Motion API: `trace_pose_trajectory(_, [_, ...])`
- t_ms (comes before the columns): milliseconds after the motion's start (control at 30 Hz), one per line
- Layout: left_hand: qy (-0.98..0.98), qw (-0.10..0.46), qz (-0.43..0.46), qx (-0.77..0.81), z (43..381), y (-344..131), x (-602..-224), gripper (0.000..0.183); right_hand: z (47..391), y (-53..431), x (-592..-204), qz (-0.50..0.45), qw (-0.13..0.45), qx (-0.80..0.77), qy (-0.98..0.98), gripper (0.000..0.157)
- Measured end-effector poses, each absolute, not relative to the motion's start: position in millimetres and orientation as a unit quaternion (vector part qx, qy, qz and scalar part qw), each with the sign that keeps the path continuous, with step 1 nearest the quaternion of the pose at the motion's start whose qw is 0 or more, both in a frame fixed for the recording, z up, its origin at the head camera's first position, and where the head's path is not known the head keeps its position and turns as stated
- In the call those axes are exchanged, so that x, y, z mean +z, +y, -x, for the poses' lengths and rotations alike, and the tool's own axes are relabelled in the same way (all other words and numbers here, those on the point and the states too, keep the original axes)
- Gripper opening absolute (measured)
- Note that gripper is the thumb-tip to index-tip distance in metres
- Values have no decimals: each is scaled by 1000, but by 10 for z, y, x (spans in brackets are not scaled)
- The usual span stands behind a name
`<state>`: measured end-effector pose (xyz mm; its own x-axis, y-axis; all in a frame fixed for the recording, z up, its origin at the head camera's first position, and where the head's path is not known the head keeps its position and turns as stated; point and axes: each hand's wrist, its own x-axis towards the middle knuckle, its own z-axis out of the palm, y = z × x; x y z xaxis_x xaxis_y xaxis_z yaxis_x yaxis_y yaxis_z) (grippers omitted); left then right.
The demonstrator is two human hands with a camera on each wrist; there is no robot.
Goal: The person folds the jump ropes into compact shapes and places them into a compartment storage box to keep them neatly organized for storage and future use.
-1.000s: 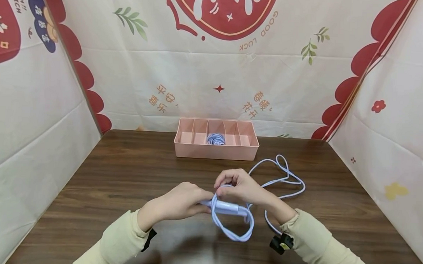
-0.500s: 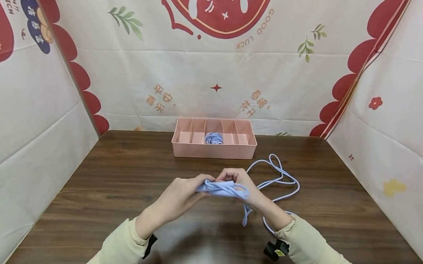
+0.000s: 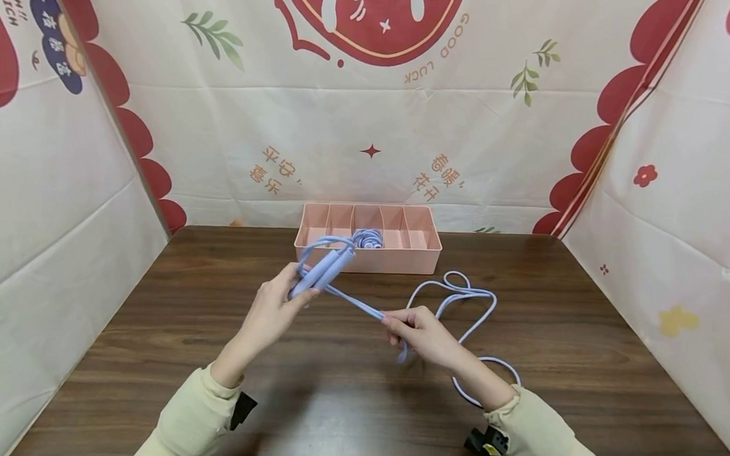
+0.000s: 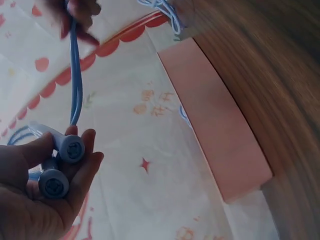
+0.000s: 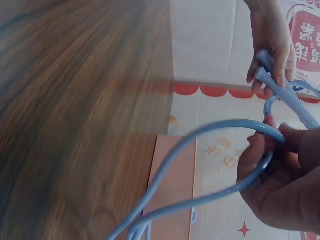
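Note:
Two pale blue handles of a jump rope lie side by side in my left hand, gripped between thumb and fingers above the table. In the left wrist view the round ends of the jump rope handles face the camera. A loop of cord bends around their far ends. My right hand pinches the doubled cord to the right, and the stretch between the hands is taut. From the right hand the remaining cord trails onto the table in loose loops. The right wrist view shows a cord loop hanging from the right fingers.
A pink box with several compartments stands at the table's back. Its middle compartment holds a coiled blue cord. Printed cloth walls enclose the dark wooden table at the back and both sides.
The handles have gone from lying level between both hands to tilted up in the left hand, which moved left. The right hand has drawn away with the cord, straightening it.

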<state>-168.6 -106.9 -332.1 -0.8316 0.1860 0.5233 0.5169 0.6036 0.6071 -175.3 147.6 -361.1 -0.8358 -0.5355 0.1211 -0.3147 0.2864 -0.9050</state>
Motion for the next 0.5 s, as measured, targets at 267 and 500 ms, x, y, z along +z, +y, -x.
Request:
trace_pose_trajectory(267, [-868,176,133,-444,1732,-1186,-3286,22,1760,1539,-3657,278,182,-600,728,32])
trace_pose_trajectory(500, [-862,186,73,-467,1821,-1336,-3299,26,1758,1654,-3606,273,197,-591,733,33])
